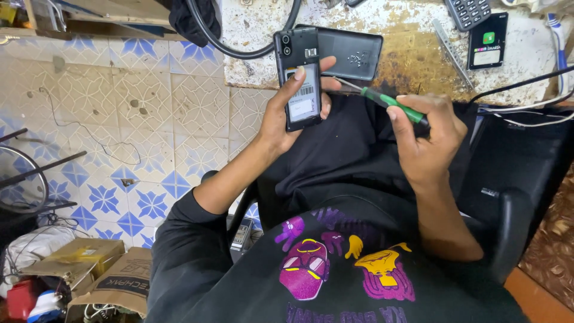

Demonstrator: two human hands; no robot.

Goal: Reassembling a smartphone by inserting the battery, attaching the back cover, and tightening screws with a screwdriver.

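Worn, stained workbench (412, 54) at the far side, a loose black back cover (353, 54) lying on it. Left hand (287, 116) grips an opened black phone (299, 78), long axis running near to far. Right hand (427, 140) closes around a green-handled screwdriver (388, 100), shaft pointing left, its tip just beside the phone's right edge.

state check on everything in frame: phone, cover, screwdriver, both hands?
Phone: back cover off, battery exposed, held upright in the left hand.
Back cover: detached, lying flat on the workbench.
Green-handled screwdriver: held in the right hand, tip toward the phone.
Left grip: closed on the phone.
Right grip: closed on the screwdriver.
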